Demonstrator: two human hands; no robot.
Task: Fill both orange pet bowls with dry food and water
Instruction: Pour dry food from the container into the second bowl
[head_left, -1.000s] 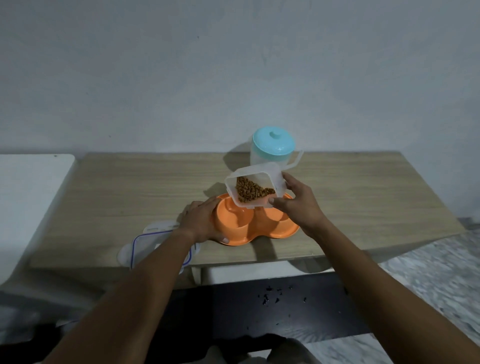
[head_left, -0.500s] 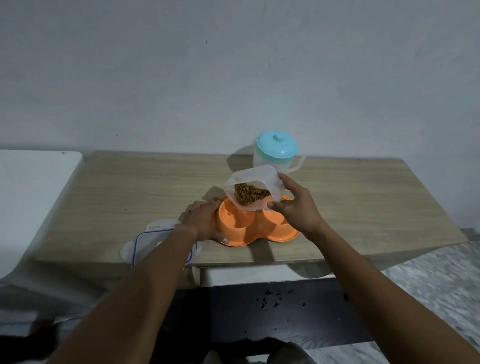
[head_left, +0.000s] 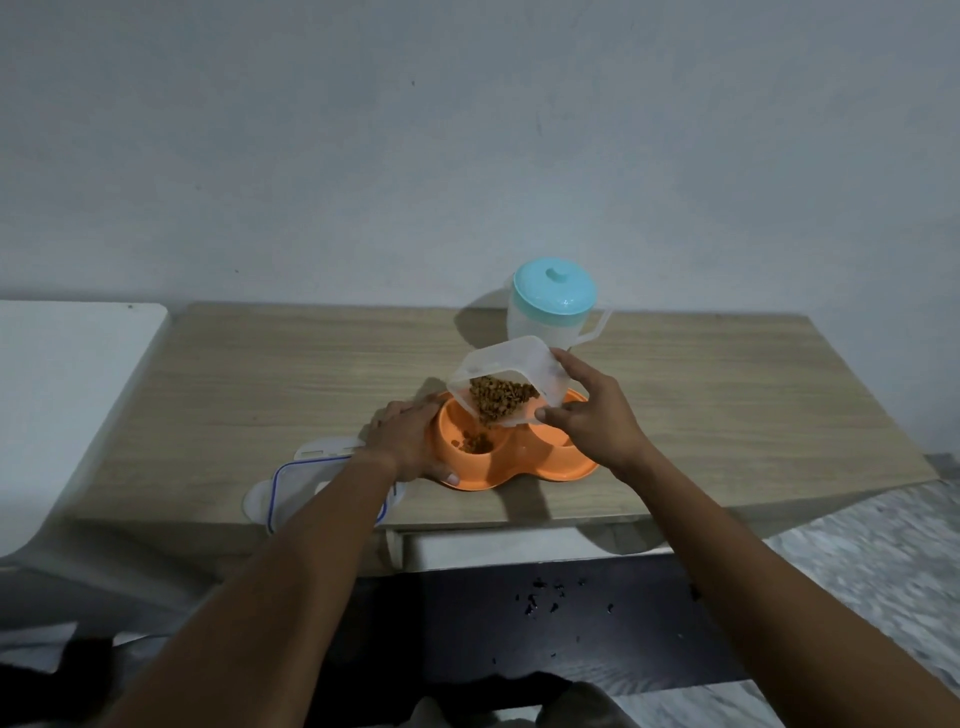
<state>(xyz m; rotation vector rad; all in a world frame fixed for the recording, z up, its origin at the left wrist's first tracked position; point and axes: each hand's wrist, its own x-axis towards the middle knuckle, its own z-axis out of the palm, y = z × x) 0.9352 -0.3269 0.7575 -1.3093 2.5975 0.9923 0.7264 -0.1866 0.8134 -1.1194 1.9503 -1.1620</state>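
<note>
Kibble (head_left: 500, 401) spills into left bowl (head_left: 470, 441).

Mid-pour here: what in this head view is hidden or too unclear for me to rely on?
- Right bowl of the orange feeder: mostly covered by the right hand and the tilted food container; contents unknown.
- Pitcher: frosted wall and teal lid hide any water level.
- Container lid: crossed by the left forearm, near edge covered.
- Left hand: its fingertips on the feeder rim are hidden behind the hand itself.
- Dark specks below the table: too small to identify.
</note>
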